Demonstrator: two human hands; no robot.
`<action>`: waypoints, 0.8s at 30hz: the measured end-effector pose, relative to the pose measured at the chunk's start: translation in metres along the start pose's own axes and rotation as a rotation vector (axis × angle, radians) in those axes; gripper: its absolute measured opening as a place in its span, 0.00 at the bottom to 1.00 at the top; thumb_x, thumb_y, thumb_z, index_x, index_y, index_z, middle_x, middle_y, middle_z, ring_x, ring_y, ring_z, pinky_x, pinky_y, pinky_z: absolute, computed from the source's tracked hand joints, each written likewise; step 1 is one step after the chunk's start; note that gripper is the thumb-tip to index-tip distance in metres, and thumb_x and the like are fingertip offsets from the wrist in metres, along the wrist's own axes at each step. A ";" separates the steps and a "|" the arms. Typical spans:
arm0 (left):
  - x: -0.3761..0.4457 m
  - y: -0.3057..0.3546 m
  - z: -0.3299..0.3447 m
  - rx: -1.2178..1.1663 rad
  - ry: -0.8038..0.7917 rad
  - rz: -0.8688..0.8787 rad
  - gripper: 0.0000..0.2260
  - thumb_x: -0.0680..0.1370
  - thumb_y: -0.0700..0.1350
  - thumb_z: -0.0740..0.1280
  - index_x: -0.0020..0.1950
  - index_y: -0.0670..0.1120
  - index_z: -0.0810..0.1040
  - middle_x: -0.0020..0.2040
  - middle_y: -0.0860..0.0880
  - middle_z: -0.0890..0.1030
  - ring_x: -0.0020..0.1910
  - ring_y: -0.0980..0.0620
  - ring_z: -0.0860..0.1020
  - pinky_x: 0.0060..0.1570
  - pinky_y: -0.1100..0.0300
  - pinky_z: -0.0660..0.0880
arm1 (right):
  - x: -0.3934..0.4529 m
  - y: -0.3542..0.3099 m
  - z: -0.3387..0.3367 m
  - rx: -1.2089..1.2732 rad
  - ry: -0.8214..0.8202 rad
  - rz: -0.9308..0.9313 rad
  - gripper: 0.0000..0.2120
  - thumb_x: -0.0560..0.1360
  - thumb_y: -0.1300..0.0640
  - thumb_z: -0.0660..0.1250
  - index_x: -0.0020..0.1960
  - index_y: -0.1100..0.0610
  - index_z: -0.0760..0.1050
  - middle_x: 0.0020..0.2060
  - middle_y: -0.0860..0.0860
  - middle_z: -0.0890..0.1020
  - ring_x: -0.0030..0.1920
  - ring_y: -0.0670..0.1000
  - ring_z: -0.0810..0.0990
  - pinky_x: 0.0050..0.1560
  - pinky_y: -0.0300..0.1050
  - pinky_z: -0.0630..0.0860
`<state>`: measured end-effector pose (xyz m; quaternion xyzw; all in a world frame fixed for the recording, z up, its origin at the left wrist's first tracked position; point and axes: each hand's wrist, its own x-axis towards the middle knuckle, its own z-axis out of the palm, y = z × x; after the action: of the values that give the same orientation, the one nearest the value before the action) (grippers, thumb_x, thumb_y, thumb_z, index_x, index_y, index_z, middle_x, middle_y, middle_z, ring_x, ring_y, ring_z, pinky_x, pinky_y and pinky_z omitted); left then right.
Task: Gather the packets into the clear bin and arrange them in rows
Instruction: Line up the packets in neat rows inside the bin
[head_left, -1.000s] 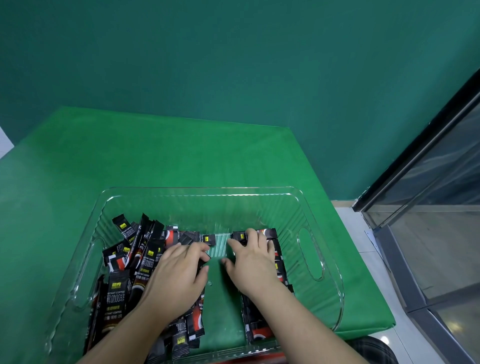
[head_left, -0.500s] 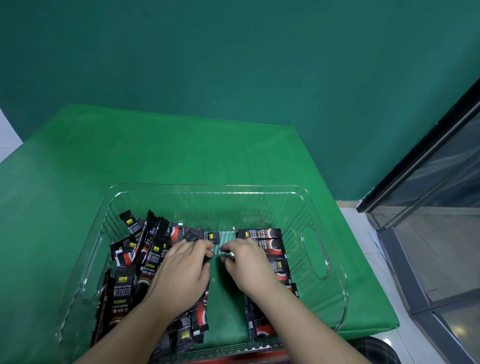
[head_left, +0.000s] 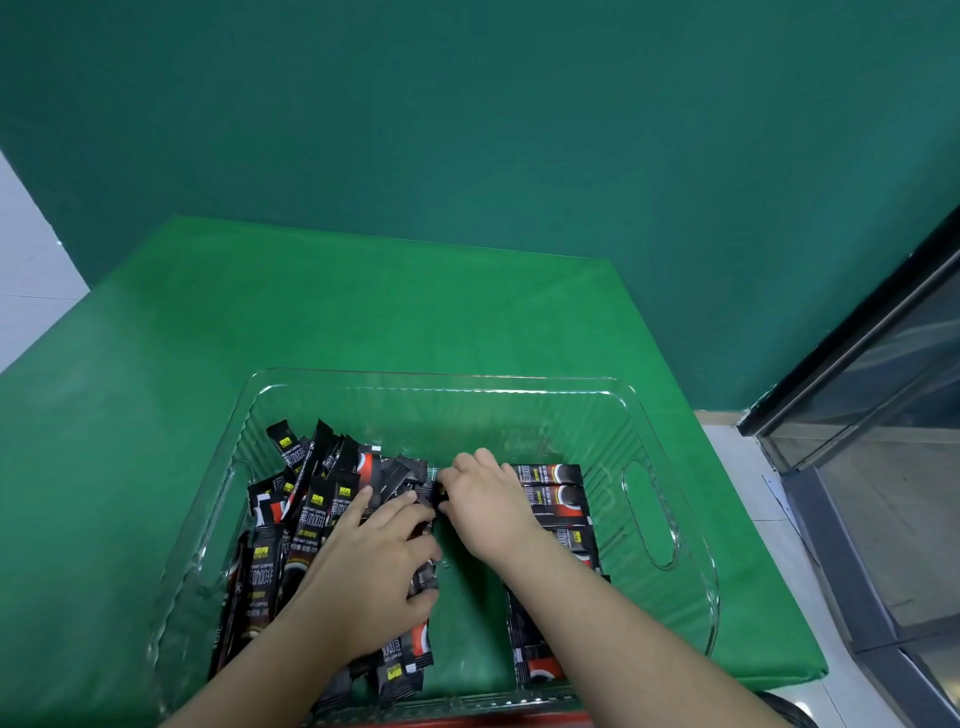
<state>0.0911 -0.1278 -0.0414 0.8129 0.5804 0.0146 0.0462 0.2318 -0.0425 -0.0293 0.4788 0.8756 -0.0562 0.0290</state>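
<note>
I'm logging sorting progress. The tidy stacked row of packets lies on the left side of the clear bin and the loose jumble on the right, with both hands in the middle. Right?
Sides are swapped. The head view shows the tidy row on the right side of the clear bin and the loose jumble on the left. Both hands, left hand and right hand, are in the middle.

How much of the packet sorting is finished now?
Done: packets all sit inside the clear bin, and a neat row lies at right. In hand: the right hand pinches one packet beside the left hand. Left: the jumbled left pile.
</note>
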 end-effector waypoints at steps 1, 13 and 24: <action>-0.001 0.000 -0.001 -0.007 -0.003 -0.005 0.13 0.64 0.62 0.60 0.38 0.60 0.80 0.53 0.57 0.82 0.58 0.54 0.79 0.61 0.45 0.67 | 0.001 -0.001 0.000 0.000 0.006 0.006 0.12 0.79 0.56 0.60 0.60 0.59 0.72 0.55 0.54 0.73 0.59 0.55 0.66 0.55 0.49 0.65; -0.001 0.000 0.007 -0.013 0.061 -0.019 0.11 0.66 0.62 0.59 0.37 0.61 0.78 0.54 0.58 0.81 0.59 0.55 0.78 0.65 0.47 0.65 | 0.004 -0.004 -0.009 0.076 -0.072 0.060 0.15 0.74 0.57 0.64 0.58 0.63 0.72 0.55 0.59 0.74 0.58 0.59 0.70 0.56 0.50 0.69; 0.001 -0.003 0.019 0.015 0.163 0.005 0.09 0.67 0.61 0.60 0.36 0.62 0.79 0.56 0.59 0.80 0.60 0.57 0.77 0.63 0.47 0.65 | -0.012 0.022 -0.027 0.509 0.043 0.336 0.07 0.78 0.59 0.63 0.52 0.57 0.79 0.48 0.53 0.83 0.47 0.52 0.80 0.50 0.45 0.76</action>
<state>0.0900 -0.1265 -0.0604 0.8108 0.5802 0.0767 -0.0073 0.2573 -0.0375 -0.0031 0.6097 0.7424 -0.2583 -0.1017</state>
